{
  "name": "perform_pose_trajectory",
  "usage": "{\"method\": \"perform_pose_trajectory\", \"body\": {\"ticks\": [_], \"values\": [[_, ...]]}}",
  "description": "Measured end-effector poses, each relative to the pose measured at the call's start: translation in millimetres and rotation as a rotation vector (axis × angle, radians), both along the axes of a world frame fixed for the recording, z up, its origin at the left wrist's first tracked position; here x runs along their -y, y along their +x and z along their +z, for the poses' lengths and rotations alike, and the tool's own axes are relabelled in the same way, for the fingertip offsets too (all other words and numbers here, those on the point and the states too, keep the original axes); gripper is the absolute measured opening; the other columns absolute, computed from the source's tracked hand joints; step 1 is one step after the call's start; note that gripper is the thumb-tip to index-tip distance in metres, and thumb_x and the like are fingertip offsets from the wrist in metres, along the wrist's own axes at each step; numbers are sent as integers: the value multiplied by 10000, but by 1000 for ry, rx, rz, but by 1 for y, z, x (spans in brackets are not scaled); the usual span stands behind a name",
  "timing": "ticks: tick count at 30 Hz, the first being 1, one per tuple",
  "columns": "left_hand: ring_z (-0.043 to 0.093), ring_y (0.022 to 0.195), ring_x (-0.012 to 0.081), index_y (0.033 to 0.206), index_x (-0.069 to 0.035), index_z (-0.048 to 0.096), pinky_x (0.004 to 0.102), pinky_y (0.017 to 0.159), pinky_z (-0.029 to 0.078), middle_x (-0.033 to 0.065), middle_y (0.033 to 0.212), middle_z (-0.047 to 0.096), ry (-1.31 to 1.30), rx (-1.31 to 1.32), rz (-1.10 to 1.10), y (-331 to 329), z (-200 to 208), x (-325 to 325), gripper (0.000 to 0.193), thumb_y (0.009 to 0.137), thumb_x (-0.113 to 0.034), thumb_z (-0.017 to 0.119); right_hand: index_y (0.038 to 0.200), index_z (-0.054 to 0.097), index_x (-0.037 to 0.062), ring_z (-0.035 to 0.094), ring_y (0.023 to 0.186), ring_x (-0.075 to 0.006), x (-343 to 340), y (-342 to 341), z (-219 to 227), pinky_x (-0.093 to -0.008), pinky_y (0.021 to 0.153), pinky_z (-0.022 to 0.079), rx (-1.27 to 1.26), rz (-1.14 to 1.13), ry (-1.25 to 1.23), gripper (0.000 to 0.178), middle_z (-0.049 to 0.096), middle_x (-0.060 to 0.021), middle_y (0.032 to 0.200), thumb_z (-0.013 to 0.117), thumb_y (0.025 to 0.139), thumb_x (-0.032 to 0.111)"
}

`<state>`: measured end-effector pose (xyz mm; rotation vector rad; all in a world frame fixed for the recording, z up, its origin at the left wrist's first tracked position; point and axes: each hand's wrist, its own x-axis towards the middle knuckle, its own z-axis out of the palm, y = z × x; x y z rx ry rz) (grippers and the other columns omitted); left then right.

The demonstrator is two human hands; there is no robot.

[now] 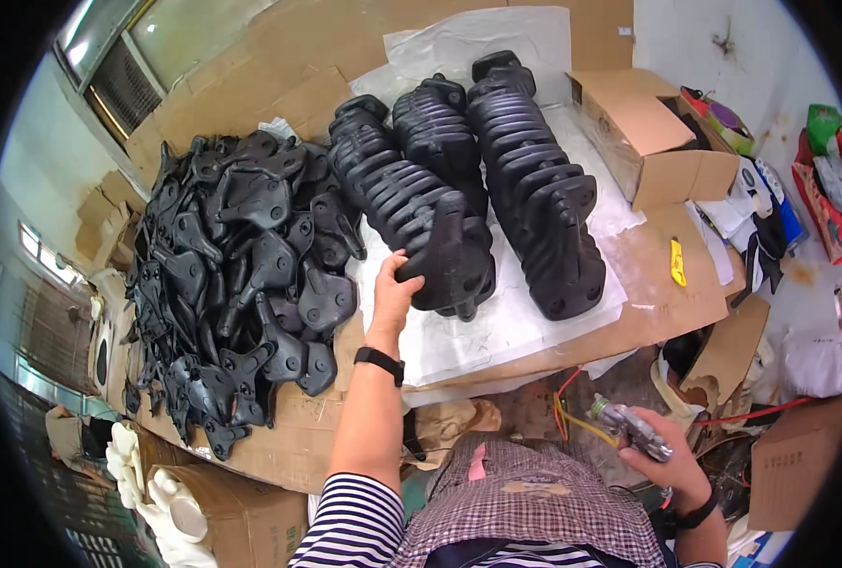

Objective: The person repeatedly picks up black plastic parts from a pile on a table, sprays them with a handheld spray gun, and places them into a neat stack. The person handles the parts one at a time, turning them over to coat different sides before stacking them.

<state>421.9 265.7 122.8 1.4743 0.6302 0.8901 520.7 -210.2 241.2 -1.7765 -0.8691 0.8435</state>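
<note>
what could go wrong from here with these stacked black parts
The left hand touches the near end of the left row of nested black parts; an uneven push might skew or topple it.
The heap of loose black parts reaches close to the front edge of the table, so a knock could send some to the floor.
The right hand holds a tool beside a yellow hose, which might snag.
</note>
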Motion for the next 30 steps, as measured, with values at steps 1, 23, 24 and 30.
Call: {"method": "perform_pose_trajectory", "body": {"ticks": [1, 23, 24, 30], "values": [[551, 1023, 145, 1000, -22, 573, 248, 887, 412, 67, 1098, 603, -16, -56, -36, 2, 5, 9, 329, 690, 49, 658, 1286, 504, -4, 576, 747, -89, -2, 1, -3, -249, 667, 480, 32, 1, 5, 567, 625, -32, 875, 733, 779, 107], [563, 1032, 193, 1003, -15, 591, 309, 907, 432, 93, 1101, 601, -225, -189, -226, 8, -31, 17, 398, 661, -80, 785, 1234, 540, 5, 618, 747, -113, -1, -3, -6, -265, 699, 495, 0, -126, 74, 508, 652, -51, 854, 740, 778, 108], [558, 1030, 189, 972, -19, 593, 305, 895, 434, 95, 1102, 595, -237, -253, -245, 11, -24, 20, 395, 648, -105, 801, 1236, 539, 5, 625, 762, -111, 0, -3, -4, -262, 708, 497, 15, -127, 62, 514, 657, -51, 862, 744, 776, 112], [502, 941, 205, 848, -60, 503, 319, 841, 416, 67, 953, 509, 315, -419, -359, 2, -9, 84, 482, 528, -140, 856, 1239, 535, 4, 629, 770, -120, -6, -3, -9, -270, 710, 500, -50, -105, 18, 523, 662, -55, 874, 745, 772, 106]]}}
